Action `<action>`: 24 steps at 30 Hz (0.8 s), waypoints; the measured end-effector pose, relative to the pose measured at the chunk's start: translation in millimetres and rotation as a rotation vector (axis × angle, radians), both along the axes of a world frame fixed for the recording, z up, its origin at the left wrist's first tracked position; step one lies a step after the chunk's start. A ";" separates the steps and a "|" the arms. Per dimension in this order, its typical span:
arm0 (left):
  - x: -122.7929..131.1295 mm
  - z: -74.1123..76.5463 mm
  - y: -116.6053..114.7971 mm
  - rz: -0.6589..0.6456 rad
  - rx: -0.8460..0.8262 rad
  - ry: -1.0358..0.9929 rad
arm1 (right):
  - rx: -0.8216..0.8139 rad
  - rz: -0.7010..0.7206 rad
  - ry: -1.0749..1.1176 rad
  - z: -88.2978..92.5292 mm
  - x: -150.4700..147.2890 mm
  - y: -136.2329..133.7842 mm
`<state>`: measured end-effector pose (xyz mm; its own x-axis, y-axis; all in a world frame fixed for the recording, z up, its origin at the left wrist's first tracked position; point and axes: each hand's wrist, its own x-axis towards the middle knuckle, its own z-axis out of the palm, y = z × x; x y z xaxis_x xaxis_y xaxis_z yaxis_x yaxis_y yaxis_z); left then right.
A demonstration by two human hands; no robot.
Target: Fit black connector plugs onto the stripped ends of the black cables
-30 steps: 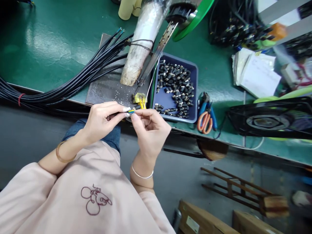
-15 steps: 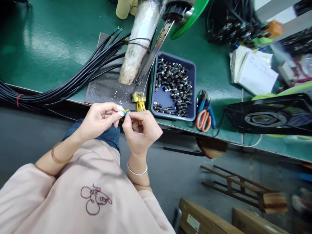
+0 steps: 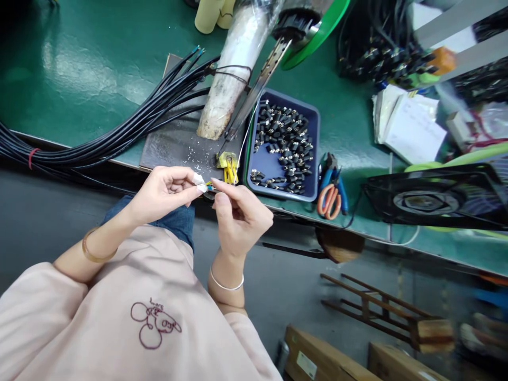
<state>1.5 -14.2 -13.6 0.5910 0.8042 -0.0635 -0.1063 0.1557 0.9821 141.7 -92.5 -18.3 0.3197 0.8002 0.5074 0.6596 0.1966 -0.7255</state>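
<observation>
At the bench's front edge my left hand [image 3: 164, 190] is closed, thumb and forefinger pinching several thin coloured wires [image 3: 210, 186]. White wrapping covers fingertips of this hand. From the right, my right hand [image 3: 242, 211] meets the free wire ends with forefinger and thumb, its other fingers curled. The tips partly hide the wire ends. Just beyond the hands stands a small yellow fixture [image 3: 229, 166], beside a dark work mat [image 3: 170, 148] strewn with tiny white bits. A soldering iron [image 3: 254, 90] slants down above the mat, next to a whitish wrapped tube [image 3: 228, 79].
A blue bin [image 3: 315, 148] of small black connectors stands to the right. Past it lie orange-handled pliers or cutters [image 3: 330, 198], papers [image 3: 413, 127] and a black fan [image 3: 428, 201]. Black cables [image 3: 99, 143] are bundled at left. A wooden stool [image 3: 381, 307] and cartons [image 3: 317, 354] are on the floor.
My right hand has shifted slightly right, and its forefinger and thumb have spread a little at the wires. The left hand keeps its pinch. The view has tilted slightly.
</observation>
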 end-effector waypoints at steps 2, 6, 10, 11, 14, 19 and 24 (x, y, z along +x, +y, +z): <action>0.2 -0.8 -0.2 -0.019 0.010 -0.009 | -0.010 0.040 -0.010 0.5 -0.3 0.6; 1.1 -1.7 -0.5 -0.039 0.013 -0.017 | -0.010 0.062 0.036 1.1 1.4 0.9; 1.7 1.1 -0.5 0.012 -0.018 0.022 | 0.059 0.003 0.067 -0.3 3.5 -0.5; 1.8 1.9 -0.5 0.013 -0.022 0.031 | 0.055 0.013 0.054 -0.9 3.6 -1.0; 1.9 2.1 -0.8 0.004 -0.009 0.051 | 0.027 0.037 0.003 -1.9 3.4 -1.8; 2.3 -2.8 -2.2 -0.021 0.101 0.083 | -0.029 0.047 -0.076 0.0 5.2 -2.5; 3.1 -4.5 -2.3 -0.046 0.148 0.080 | -0.045 0.087 -0.176 5.4 6.8 -3.2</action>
